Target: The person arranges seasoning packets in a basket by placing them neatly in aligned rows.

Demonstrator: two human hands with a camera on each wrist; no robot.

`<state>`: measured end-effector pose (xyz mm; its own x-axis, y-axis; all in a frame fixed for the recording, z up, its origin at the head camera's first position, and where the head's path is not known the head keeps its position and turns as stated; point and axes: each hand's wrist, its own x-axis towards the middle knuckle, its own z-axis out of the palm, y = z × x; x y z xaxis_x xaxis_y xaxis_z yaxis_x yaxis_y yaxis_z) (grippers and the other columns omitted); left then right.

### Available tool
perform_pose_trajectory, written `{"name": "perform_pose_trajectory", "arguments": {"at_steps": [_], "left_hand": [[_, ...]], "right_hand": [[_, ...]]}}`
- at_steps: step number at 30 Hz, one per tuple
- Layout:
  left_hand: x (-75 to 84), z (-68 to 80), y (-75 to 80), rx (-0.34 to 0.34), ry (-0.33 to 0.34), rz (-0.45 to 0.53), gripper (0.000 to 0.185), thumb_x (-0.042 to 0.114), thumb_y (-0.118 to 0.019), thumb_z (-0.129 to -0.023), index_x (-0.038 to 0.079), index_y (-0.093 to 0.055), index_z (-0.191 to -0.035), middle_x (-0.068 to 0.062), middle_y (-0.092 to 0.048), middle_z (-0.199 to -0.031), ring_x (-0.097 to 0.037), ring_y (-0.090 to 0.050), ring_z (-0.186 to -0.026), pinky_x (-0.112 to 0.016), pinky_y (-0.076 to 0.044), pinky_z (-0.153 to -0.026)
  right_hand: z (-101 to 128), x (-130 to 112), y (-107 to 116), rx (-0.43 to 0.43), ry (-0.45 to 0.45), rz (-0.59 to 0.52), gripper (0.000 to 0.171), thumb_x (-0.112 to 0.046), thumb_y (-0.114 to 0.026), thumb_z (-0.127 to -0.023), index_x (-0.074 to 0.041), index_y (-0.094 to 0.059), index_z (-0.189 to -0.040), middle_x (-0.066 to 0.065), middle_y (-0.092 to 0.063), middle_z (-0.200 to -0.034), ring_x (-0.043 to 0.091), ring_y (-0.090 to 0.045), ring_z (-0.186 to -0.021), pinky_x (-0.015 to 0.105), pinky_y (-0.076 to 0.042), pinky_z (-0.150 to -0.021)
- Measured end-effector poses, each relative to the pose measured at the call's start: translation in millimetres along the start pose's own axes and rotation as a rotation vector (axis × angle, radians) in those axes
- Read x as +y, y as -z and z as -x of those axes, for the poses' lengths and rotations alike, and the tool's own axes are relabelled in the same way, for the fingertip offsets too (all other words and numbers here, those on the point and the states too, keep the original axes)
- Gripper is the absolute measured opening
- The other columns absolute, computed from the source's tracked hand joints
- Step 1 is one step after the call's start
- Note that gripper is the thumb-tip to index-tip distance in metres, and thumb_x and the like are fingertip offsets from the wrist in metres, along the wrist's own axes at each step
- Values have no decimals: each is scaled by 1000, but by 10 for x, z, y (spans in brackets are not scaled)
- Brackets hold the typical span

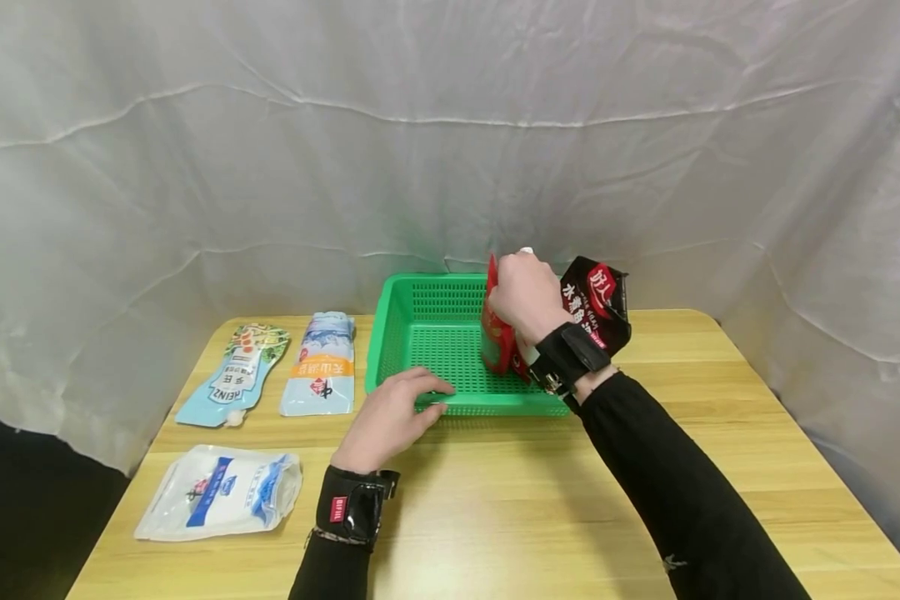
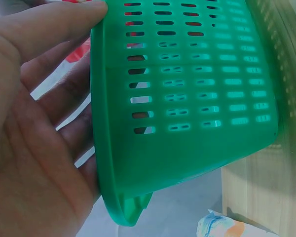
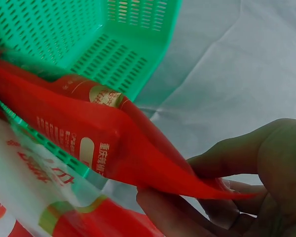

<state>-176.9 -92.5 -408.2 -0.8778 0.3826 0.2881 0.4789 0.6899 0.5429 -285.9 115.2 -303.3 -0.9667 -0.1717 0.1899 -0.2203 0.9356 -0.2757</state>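
My right grip [image 1: 523, 293] pinches the red pouch [image 1: 497, 337] upright inside the green basket [image 1: 427, 333]; my left grip [image 1: 392, 415], fingers straight, presses its near rim on the bench [image 1: 495, 500].

Bright, even light; blurry wrist close-ups

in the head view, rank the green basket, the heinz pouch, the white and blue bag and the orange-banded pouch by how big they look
1. green basket
2. white and blue bag, though it lies nearest the camera
3. Heinz pouch and orange-banded pouch: too alike to rank
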Motion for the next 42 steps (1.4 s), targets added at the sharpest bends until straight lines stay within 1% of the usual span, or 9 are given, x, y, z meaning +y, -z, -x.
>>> {"name": "perform_pose_trajectory", "arguments": {"at_steps": [9, 12, 18, 24, 28, 31, 33, 35, 42], "left_hand": [[5, -17, -14, -5, -13, 7, 22, 14, -80, -93, 18, -79, -114, 4, -72, -116, -21, -68, -114, -41, -58, -96], [6, -22, -23, -7, -14, 9, 22, 14, -79, -93, 19, -79, -114, 5, -72, -116, -21, -68, -114, -41, -58, -95], [4, -32, -32, -3, -24, 8, 22, 14, -79, -93, 18, -79, -115, 5, -72, -116, -20, -68, -114, -41, -58, -95], [5, -40, -26, -3, -28, 7, 22, 13, -79, -93, 16, -79, -115, 4, -72, -116, -21, -68, -114, -42, -58, -95], [4, -35, -9, -9, -17, 3, 22, 14, -79, -94, 17, -78, -116, 3, -72, -117, -22, -68, -114, -43, -57, -96], [1, -35, 9, -13, -9, 3, 23, 13, -79, -94, 16, -78, -117, 3, -72, -118, -23, -68, -115, -43, -57, -98], [0, -35, 18, -16, -5, 4, 23, 13, -79, -94, 16, -78, -117, 2, -72, -118, -23, -67, -116, -44, -56, -98], [0, -32, 23, -19, 0, 5, 23, 13, -79, -94, 16, -78, -117, 2, -72, -118, -23, -67, -116, -44, -56, -98], [2, -6, 7, -21, 4, 5, 23, 14, -80, -93, 18, -78, -116, 2, -72, -118, -23, -68, -115, -44, -57, -97]], "right_hand": [[-43, 88, -32, 11, -48, 19, 26, -3, -56, -88, -11, -47, -64, 11, -49, -76, 26, -46, -60, 36, -33, -49], [-37, 113, -33, 7, -50, -5, 23, -3, -55, -89, -9, -48, -68, 10, -46, -75, 24, -41, -60, 35, -31, -50], [-23, 159, -17, 17, -33, -55, 12, -8, -56, -92, -4, -54, -81, 13, -49, -76, 27, -45, -62, 37, -35, -54], [36, 150, 38, 11, -45, -53, 23, -19, -58, -100, -4, -51, -83, 11, -46, -76, 28, -49, -60, 36, -36, -53], [114, 118, 120, 36, -50, -55, 31, -27, -60, -103, 3, -61, -112, 20, -61, -102, 37, -63, -85, 45, -53, -70], [182, 115, 189, 90, -36, -89, 48, -30, -61, -102, 4, -57, -136, 22, -61, -124, 39, -63, -105, 52, -54, -90], [246, 129, 223, 137, -12, -133, 52, -31, -63, -102, 2, -55, -141, 21, -60, -132, 37, -62, -109, 52, -54, -94], [332, 160, 231, 196, 45, -189, 49, -30, -64, -102, 0, -58, -140, 19, -62, -130, 33, -62, -103, 49, -55, -87], [703, 314, 42, 366, 353, -303, 43, -17, -71, -99, -1, -62, -137, 16, -66, -130, 28, -65, -106, 45, -57, -85]]}}
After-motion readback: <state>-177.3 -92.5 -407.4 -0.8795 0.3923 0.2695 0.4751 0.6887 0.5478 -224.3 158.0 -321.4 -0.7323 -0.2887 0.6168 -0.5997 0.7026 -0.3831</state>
